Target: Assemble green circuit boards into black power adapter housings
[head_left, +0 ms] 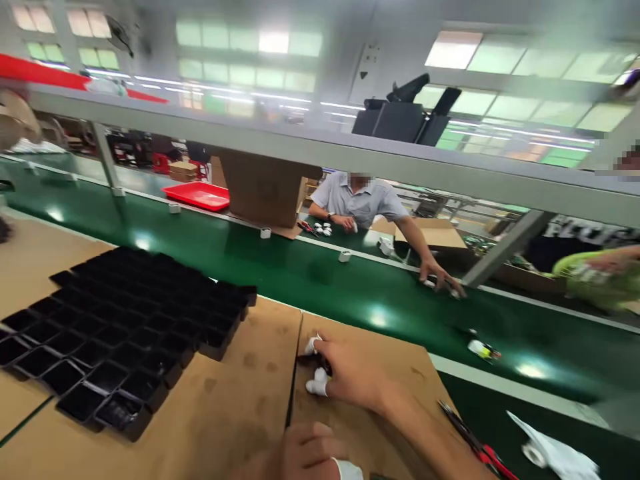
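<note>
- The right hand (353,373) is at the centre, its white-capped fingers (317,387) bent, tips slightly apart around a small dark piece (311,361); whether they grip it, I cannot tell.
- The left hand (310,453), blurred at the bottom centre, has curled fingers; I cannot tell if it holds anything.
- Black open boxes (135,317) stand in rows at left on the cardboard-covered worktop (245,380).

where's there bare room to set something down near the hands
Bare cardboard shows between the black boxes and the right hand, and bare green belt between the small white pieces and the cardboard's far edge. It's crowded at left among the boxes and at lower right around the red-handled tool.
</note>
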Action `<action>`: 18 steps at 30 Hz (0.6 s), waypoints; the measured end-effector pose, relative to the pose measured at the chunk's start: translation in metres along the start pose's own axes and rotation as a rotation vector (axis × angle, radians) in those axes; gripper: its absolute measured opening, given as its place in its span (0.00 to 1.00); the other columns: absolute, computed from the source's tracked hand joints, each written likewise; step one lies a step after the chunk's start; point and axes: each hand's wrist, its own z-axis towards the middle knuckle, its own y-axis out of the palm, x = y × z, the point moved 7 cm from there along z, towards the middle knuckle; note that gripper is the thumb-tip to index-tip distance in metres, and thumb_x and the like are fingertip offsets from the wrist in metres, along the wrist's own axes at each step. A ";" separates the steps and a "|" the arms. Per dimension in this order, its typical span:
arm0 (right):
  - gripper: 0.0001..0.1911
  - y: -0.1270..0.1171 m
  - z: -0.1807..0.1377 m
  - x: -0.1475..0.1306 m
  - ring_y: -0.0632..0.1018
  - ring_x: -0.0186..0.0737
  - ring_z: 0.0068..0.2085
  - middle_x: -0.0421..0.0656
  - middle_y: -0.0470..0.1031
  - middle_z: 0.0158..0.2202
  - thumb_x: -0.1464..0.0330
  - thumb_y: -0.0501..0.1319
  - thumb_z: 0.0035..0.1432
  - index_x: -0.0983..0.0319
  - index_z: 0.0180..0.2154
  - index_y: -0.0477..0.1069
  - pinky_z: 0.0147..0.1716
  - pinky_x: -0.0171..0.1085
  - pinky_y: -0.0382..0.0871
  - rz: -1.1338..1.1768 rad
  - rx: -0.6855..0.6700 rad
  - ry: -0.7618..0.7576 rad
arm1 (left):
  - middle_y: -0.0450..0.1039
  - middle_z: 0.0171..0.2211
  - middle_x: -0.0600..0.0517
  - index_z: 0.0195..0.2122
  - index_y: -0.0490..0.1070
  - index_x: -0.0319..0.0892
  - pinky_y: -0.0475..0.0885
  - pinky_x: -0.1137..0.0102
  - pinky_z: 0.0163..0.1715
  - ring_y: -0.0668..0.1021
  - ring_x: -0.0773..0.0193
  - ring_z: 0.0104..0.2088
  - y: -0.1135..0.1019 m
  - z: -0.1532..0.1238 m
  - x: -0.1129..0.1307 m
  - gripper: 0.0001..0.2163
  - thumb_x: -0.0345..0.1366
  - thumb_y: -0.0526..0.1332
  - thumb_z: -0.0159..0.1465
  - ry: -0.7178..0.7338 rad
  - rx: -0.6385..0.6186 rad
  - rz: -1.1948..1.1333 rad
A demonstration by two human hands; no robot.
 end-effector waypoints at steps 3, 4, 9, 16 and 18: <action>0.21 -0.003 -0.013 0.008 0.83 0.48 0.44 0.45 0.82 0.48 0.71 0.76 0.55 0.59 0.50 0.80 0.45 0.41 0.74 0.047 0.023 0.026 | 0.90 0.42 0.42 0.46 0.74 0.45 0.87 0.63 0.43 0.88 0.58 0.36 0.000 -0.009 0.005 0.07 0.40 0.63 0.81 0.017 0.188 -0.052; 0.25 -0.004 -0.017 0.009 0.83 0.48 0.45 0.45 0.81 0.50 0.72 0.77 0.54 0.59 0.54 0.79 0.46 0.41 0.74 0.064 0.035 0.026 | 0.90 0.42 0.42 0.46 0.73 0.45 0.87 0.62 0.42 0.89 0.57 0.36 -0.002 -0.010 0.007 0.08 0.41 0.60 0.82 0.011 0.236 -0.069; 0.37 -0.006 -0.038 0.020 0.79 0.56 0.56 0.48 0.78 0.56 0.66 0.84 0.49 0.57 0.59 0.75 0.58 0.48 0.73 0.147 0.114 0.033 | 0.89 0.40 0.42 0.49 0.73 0.45 0.86 0.62 0.42 0.89 0.56 0.37 -0.018 0.000 0.023 0.08 0.41 0.58 0.83 0.028 0.318 -0.089; 0.20 -0.003 -0.049 0.023 0.77 0.45 0.40 0.41 0.78 0.39 0.58 0.83 0.53 0.57 0.36 0.76 0.47 0.44 0.72 0.435 0.179 -0.018 | 0.87 0.35 0.46 0.67 0.71 0.42 0.81 0.65 0.30 0.85 0.56 0.29 -0.044 0.032 0.043 0.20 0.44 0.69 0.80 0.109 0.345 -0.035; 0.23 -0.007 -0.063 0.027 0.79 0.45 0.41 0.41 0.80 0.40 0.49 0.79 0.59 0.56 0.43 0.78 0.47 0.44 0.75 0.586 0.239 -0.033 | 0.86 0.36 0.46 0.70 0.69 0.41 0.80 0.65 0.27 0.84 0.56 0.28 -0.051 0.039 0.042 0.28 0.52 0.71 0.77 0.061 0.376 -0.083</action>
